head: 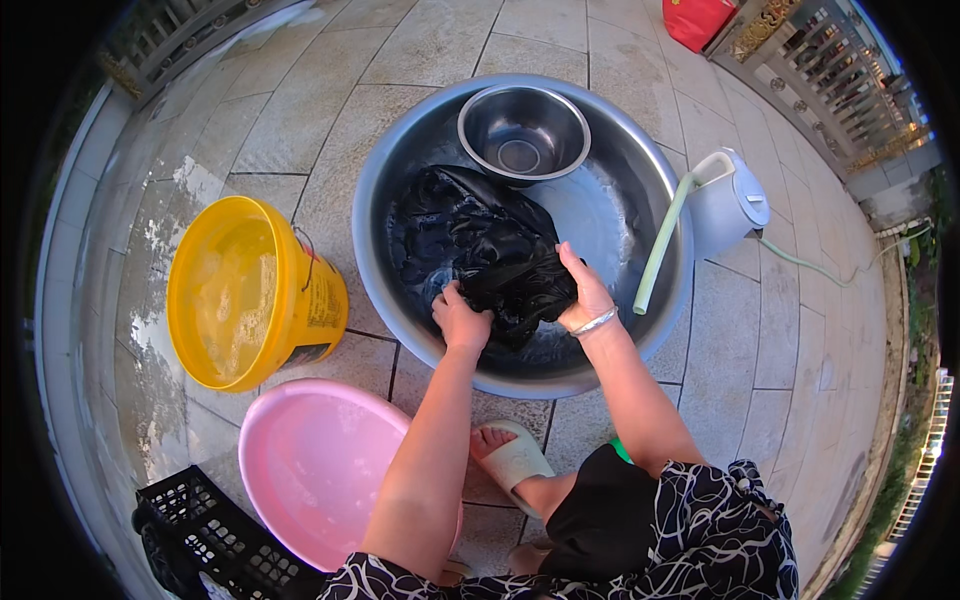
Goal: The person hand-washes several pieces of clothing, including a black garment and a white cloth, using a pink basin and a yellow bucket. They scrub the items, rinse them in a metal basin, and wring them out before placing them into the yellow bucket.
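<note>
A wet black garment (487, 232) lies bunched in the left and front part of a large metal basin (660, 300), in shallow water. My left hand (460, 319) grips its near edge, fingertips at the water. With my right hand (586, 289) I hold the garment's right side, thumb up along the cloth; a silver bangle is on that wrist. A smaller steel bowl (525, 135) rests inside the basin at the far side, just behind the cloth. Parts of the garment under the water and under my fingers are hidden.
Left stands a yellow bucket (315, 300) of water. Nearer is a pink plastic basin (300, 450), then a black plastic crate (217, 532). A pale green hose (664, 244) hangs over the right rim from a light-blue container (724, 202). A red bag (696, 22) stands far back.
</note>
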Demonstrator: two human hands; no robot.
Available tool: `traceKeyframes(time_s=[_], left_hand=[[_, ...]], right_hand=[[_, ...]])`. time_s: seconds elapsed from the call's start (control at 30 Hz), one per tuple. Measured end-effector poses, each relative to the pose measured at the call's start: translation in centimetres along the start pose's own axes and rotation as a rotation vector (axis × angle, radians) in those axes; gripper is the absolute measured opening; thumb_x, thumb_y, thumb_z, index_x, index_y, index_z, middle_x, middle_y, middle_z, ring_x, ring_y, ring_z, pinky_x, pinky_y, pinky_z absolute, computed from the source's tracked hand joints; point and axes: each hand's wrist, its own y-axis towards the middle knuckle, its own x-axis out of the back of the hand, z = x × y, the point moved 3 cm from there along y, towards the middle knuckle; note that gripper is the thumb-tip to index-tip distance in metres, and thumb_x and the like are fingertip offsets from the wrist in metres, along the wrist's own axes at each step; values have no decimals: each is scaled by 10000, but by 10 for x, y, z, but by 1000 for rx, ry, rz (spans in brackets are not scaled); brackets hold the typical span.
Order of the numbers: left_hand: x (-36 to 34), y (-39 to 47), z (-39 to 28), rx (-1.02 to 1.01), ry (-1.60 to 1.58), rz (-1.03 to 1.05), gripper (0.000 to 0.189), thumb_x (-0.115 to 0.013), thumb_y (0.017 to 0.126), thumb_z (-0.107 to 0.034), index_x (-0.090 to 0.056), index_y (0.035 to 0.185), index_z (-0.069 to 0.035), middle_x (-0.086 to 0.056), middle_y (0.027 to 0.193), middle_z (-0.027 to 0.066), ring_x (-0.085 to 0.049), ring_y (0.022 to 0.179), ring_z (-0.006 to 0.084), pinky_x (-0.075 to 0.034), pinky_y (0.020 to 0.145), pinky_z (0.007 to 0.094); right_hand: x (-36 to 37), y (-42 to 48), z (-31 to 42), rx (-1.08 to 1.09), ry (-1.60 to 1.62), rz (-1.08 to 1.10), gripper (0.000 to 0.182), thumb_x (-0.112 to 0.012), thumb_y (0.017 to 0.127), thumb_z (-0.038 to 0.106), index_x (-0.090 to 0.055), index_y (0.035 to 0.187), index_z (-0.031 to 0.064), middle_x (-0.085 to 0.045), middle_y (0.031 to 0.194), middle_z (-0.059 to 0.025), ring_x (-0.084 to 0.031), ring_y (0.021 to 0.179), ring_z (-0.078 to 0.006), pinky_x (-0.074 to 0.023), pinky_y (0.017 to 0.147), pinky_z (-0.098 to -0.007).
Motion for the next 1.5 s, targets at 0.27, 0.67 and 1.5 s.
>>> traceKeyframes(time_s=[0.27,0.67,1.5], left_hand=[[-12,13,10,657,-759,362,559,-538,831,-276,-259,1271,-73,-361,1241,160,-433,1069,356,-361,905,470],[85,45,-31,375,-1746,273,342,-463,746,-166,-528,1047,-18,-542,1108,139,-484,1029,328,-314,921,523],[1,18,6,-67,151,450,317,-438,853,-262,-546,1057,-44,-560,1028,177,-527,968,306,-409,821,361]], right_hand=[[-46,-50,31,130,-211,193,521,-513,650,-116,-393,1140,14,-554,932,-111,-575,820,-198,-486,739,-330],[-33,-20,63,971,-1096,-288,415,-700,712,192,-330,607,35,-291,565,22,-273,546,-99,-280,494,-253],[62,19,-16,-550,-1431,-139,630,-532,797,256,-245,1335,99,-271,1350,-164,-313,1215,-279,-258,995,-345]])
